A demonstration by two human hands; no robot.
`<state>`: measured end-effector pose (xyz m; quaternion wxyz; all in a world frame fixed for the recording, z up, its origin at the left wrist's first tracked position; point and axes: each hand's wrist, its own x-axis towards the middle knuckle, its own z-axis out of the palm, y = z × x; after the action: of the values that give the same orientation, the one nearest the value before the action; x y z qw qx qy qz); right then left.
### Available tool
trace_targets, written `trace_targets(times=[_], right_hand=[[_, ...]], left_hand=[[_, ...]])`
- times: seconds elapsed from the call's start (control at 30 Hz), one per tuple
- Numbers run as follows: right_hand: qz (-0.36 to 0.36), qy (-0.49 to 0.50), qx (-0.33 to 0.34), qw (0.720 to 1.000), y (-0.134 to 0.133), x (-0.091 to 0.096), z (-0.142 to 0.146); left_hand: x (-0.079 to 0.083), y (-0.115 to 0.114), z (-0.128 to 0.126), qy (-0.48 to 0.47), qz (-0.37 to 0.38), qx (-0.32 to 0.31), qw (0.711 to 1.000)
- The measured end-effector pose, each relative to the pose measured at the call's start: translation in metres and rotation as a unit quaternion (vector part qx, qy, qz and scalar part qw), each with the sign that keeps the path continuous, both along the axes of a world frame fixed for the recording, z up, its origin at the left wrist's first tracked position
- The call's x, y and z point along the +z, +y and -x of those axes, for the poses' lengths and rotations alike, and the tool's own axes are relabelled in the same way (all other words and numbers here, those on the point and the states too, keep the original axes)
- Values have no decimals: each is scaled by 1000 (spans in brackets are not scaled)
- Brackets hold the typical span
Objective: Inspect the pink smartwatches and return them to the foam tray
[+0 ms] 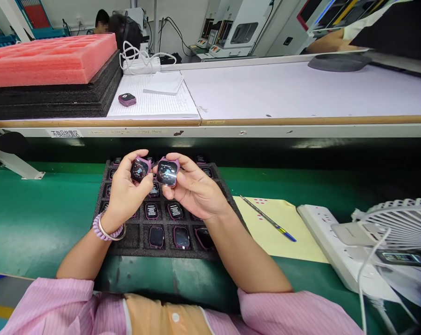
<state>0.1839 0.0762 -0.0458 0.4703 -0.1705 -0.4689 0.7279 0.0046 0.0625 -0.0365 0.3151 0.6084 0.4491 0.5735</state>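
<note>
Holding one small pink-cased smartwatch body in each hand, I've got both raised just above the black foam tray (102, 218) on the green surface (39, 218). My left hand (125, 193) is closed around the left watch body (139, 169), fingers on its side edges, screen tilted towards me. My right hand (193, 190) pinches the right watch body (167, 172) the same way, thumb on the near edge, fingers curled behind. The two sit just beside each other, almost touching, screens lit or reflecting, I can't tell which.

These look light and rigid, with glossy glass faces, so I judge them slippery and easy to smudge or scratch. The safest hold is on the pink case sides, never on the glass. The foam pockets below look soft and should cushion each piece.

More watch bodies (175, 210) fill the tray pockets, faces up, though a few pockets in the near row look bare. To my right lie a yellow sheet (294, 242) with red dots and a pen (266, 217) resting across it, then a white power strip (322, 232) and a small white fan (402, 223).

On the raised shelf beyond, another pink watch body (127, 99) sits on a lined notebook (154, 104), beside stacked pink and black foam (50, 60). A white label (64, 133) on the shelf edge carries printed characters, too small for me to read. No brand shows anywhere.
</note>
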Motion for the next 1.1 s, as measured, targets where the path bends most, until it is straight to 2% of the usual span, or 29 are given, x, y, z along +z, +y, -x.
trace_targets(times=[0.57,0.83,1.1], right_hand=[[-7,-13,-11,1000,-1,-2,0],[-8,-3,-16,1000,-1,-1,1],[-12,-18,-24,999,-1,-2,0]], left_hand=[[-1,0,3,12,0,-17,1000],[1,1,1,-58,55,-52,995],[1,1,1,-72,62,-54,994]])
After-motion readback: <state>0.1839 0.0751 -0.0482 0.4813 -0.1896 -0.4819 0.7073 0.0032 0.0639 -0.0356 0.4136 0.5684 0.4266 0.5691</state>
